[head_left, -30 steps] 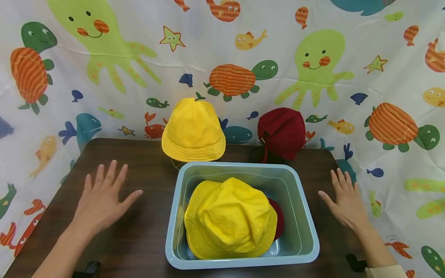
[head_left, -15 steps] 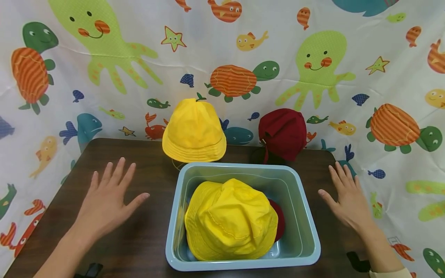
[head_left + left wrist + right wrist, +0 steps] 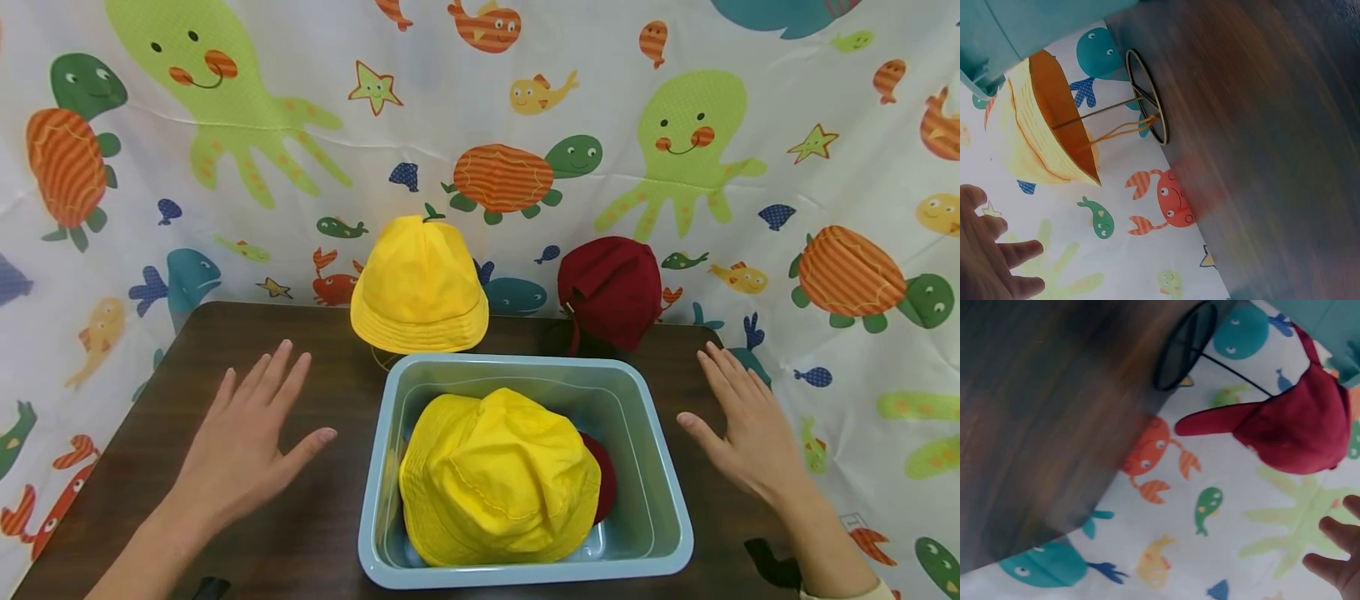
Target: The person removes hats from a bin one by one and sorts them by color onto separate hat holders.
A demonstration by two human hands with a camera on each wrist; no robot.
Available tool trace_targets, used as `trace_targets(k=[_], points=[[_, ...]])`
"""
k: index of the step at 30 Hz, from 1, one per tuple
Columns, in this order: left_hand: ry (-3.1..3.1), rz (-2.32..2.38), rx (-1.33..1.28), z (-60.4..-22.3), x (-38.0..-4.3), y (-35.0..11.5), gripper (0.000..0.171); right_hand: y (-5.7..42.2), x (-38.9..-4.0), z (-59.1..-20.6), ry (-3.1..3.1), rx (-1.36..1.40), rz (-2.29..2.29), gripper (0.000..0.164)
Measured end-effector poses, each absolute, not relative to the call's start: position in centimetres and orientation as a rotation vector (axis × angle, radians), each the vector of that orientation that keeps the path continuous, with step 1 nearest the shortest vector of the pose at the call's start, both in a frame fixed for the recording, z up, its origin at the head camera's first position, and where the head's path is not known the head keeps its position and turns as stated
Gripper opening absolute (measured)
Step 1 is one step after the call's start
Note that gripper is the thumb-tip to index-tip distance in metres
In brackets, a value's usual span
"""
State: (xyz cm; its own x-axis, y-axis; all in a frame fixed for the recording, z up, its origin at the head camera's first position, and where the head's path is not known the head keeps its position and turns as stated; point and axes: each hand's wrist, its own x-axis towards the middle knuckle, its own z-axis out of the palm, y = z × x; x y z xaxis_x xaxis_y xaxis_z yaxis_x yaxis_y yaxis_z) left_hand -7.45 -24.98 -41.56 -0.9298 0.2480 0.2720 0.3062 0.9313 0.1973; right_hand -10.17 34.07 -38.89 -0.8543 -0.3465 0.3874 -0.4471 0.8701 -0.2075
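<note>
My left hand [image 3: 251, 429], fingers spread and holding nothing, is over the table to the left of a light blue plastic tub [image 3: 525, 575]. On the other side of the tub my right hand [image 3: 746, 425] is likewise spread with nothing in it. Inside the tub lies a crumpled yellow bucket hat [image 3: 502, 475], partly covering a dark red cap [image 3: 600, 479]. Behind the tub, a second yellow hat [image 3: 418, 283] sits on a wire stand [image 3: 1147, 97], its top bearing a small green sprout. A dark red cap [image 3: 609, 292] rests on a black stand [image 3: 1185, 347] to its right.
The dark wooden table [image 3: 322, 533] carries the tub and both stands. A white curtain [image 3: 465, 92] printed with sea animals hangs right behind its back edge. Black straps [image 3: 772, 567] show near the right wrist.
My left hand has moved to the right, closer to the tub. The right hand has shifted slightly up and left. Hats and tub stay in place.
</note>
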Motion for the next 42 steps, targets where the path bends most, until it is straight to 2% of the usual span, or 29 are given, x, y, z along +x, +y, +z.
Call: trace_targets(k=[27,42], points=[[-2.636,-0.575,-0.790,-40.5,-6.0,-21.4,0.092,28.8,-10.6,-33.7,-2.665,0.994,0.369,0.088],[-2.601,-0.645,-0.913,-41.1,-5.9,-20.6,0.085,25.8,-11.0,-32.7,-2.694,1.160,0.352,0.081]])
